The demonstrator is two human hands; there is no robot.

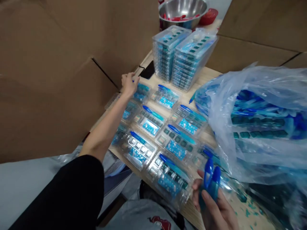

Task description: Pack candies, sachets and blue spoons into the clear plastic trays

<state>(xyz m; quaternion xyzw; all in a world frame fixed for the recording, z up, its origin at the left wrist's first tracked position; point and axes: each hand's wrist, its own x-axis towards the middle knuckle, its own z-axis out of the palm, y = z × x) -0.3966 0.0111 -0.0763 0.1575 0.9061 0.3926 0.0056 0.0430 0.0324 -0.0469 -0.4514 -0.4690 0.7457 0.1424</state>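
Clear plastic trays (124, 145), holding blue pens, patterned blue cards and small squares, lie spread over the pale wooden tabletop (211, 75), nearer the camera than two tall stacks of filled trays (183, 70). Left of these stacks rises a brown cardboard box (72, 64). To their right and nearer, a translucent plastic bag (223, 105) bulges with blue items. Behind the stacks stands a shiny metal bowl (182, 9) with red pieces. Well nearer than the stacks, the right hand (213, 199) has its fingers closed around glossy blue pens (208, 166). The left hand (129, 84), left of the stacks, reaches over a tray; I cannot tell whether its fingers grip anything. A flat black phone-like slab (148, 70) lies just beside the stacks.
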